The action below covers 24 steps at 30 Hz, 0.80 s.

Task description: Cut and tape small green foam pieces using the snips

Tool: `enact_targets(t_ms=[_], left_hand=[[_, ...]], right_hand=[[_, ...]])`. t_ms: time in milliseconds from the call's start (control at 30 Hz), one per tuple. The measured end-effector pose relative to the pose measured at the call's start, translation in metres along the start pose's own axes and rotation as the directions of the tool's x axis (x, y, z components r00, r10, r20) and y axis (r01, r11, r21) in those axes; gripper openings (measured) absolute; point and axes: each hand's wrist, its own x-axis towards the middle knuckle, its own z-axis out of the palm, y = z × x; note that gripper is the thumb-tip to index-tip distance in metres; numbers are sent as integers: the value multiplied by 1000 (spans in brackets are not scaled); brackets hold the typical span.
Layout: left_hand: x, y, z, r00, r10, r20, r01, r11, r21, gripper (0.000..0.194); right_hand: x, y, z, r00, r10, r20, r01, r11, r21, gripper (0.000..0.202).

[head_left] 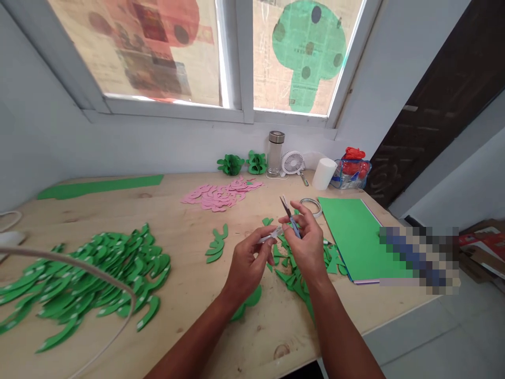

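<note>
Near the middle of the table, my left hand (pixel 251 259) pinches a small white strip (pixel 270 236). My right hand (pixel 305 239) is wrapped round scissors (pixel 294 223) with blue handles, their blades pointing up and away. The fingertips of both hands meet at the strip's right end. Under and beside my right hand lie green paper scraps (pixel 290 279). A green cut piece (pixel 252 301) is partly hidden by my left forearm. Another curved green cutout (pixel 218 245) rests left of my hands.
Many green cutouts (pixel 98 268) with white patches are heaped at left, behind a blurred cable. Pink cutouts (pixel 216 195) lie farther back. At right are a tape roll (pixel 315 201) and green sheets (pixel 355 237). A bottle (pixel 275 152) and fan (pixel 292 163) stand by the wall.
</note>
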Motion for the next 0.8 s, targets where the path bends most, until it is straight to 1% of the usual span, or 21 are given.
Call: enact_targets(t_ms=[100,200,433,500,600,800], left_hand=[[-1,-1,-4,1000,-4,2,4,1000,2,27],[-2,-1,-5,1000,-7,-7,7,1000,0,27],[-2,2,-3,992,-50,-115,56,997,44,31],[-3,2,-3,990,-66,-124,68,998,13,37],[-3,2,-4,982,-83,-169,71,995,-74,46],[-3,1,-3,966,-73,-250,35,987,-154,45]], right_hand=[[-3,1,4,1000,-18,26,19,999,-41,44],[-5,2,7,998,-56,25,58,994,-90,46],[-13,3,14,990,-142,-2,139,969,-203,42],[-15,2,15,987,-158,-22,150,967,-203,42],[-17,0,15,985,-169,-34,159,967,-200,44],[-14,2,15,988,-146,-55,129,962,-241,40]])
